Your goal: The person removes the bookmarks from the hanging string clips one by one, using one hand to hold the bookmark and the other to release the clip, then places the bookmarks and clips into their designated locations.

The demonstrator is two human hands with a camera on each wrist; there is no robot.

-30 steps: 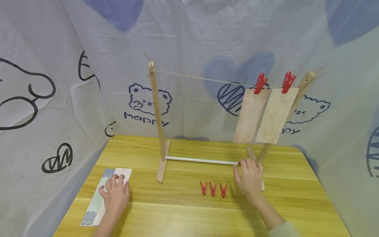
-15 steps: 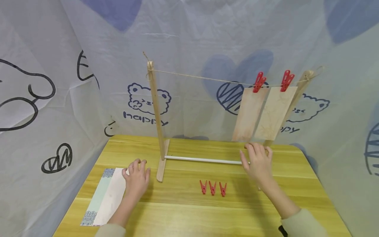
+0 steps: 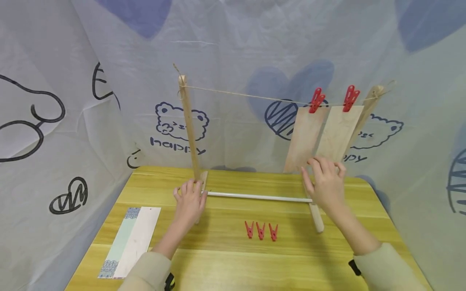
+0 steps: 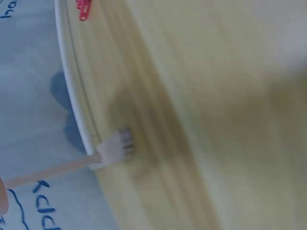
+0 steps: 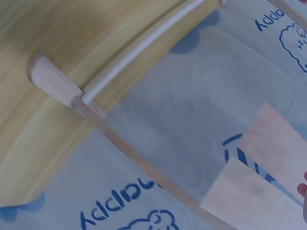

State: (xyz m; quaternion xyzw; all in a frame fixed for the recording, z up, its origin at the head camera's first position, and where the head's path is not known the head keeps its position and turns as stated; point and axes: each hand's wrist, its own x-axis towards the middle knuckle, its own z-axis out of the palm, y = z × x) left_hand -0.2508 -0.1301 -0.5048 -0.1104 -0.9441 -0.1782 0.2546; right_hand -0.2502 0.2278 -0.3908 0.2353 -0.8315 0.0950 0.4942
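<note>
My left hand, fingers loosely bent, is over the foot of the rack's left wooden post and holds nothing I can see. My right hand is raised before the lower end of a cream paper strip, fingers slightly bent; whether they touch it I cannot tell. Beside it hangs a pinkish strip. A red clothespin fastens the cream strip to the twine, and another clothespin the pinkish one. The right wrist view shows the pinkish strip and fingertips at its edge.
Several more items lie on the wooden table: a row of red clothespins, a white strip and a pale green strip with blue patterned ends. A white rod joins the rack's feet low down. A printed cloth hangs behind.
My left hand has moved from above the paper strips on the table rightward to the left post's foot. My right hand has risen from the white rod toward the hanging strips.
</note>
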